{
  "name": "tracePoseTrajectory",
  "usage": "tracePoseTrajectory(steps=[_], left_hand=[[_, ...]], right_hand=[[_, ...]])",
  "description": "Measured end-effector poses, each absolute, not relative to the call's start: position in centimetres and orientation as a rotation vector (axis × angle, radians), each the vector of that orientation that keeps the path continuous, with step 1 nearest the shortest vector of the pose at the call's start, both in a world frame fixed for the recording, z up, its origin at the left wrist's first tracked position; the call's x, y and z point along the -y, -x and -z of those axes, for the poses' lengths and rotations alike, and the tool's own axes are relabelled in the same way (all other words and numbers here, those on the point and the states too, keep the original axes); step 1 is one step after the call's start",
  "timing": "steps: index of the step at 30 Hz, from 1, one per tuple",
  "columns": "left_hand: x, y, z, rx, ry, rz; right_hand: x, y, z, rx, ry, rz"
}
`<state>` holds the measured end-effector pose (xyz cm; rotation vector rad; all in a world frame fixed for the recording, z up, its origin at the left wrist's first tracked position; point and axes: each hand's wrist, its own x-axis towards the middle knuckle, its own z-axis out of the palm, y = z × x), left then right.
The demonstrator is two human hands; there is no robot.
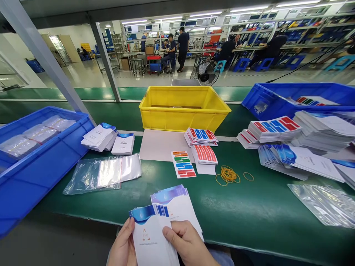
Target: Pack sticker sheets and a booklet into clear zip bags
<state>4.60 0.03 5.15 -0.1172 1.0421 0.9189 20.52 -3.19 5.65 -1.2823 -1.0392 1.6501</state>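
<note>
A fanned stack of white booklets with blue tops [151,236] is held between both hands at the table's near edge. My left hand [123,244] grips its left side, thumb along the edge. My right hand [188,242] closes on its right side, the thumb lying on the front. Just behind, a second pile of booklets with purple-blue tops [177,205] lies on the green table [222,218], partly covered by the held stack and my right hand. Farther on are a sticker sheet [183,164], red label sheets [204,154] and yellow rubber bands [229,174].
Blue bins stand left [52,147] and back right [273,107], with a yellow bin [183,118] between them. Clear plastic bags [108,173] lie left. Booklet piles [302,159] crowd the right. A slanted metal post [47,55] rises at left; people sit and stand beyond.
</note>
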Motion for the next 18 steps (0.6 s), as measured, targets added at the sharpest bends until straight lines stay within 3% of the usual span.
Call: tracePoseTrajectory(steps=[12, 18], left_hand=[[-0.1, -3.5, -4.2, -1.006, 0.088, -0.943], [-0.3, -3.4, -4.4, -1.069, 0.065, -0.927]], right_hand=[[3.0, -22.7, -6.2, 0.980, 1.314, -1.441], [3.5, -25.3, -5.3, 1.179, 1.728, -0.682]])
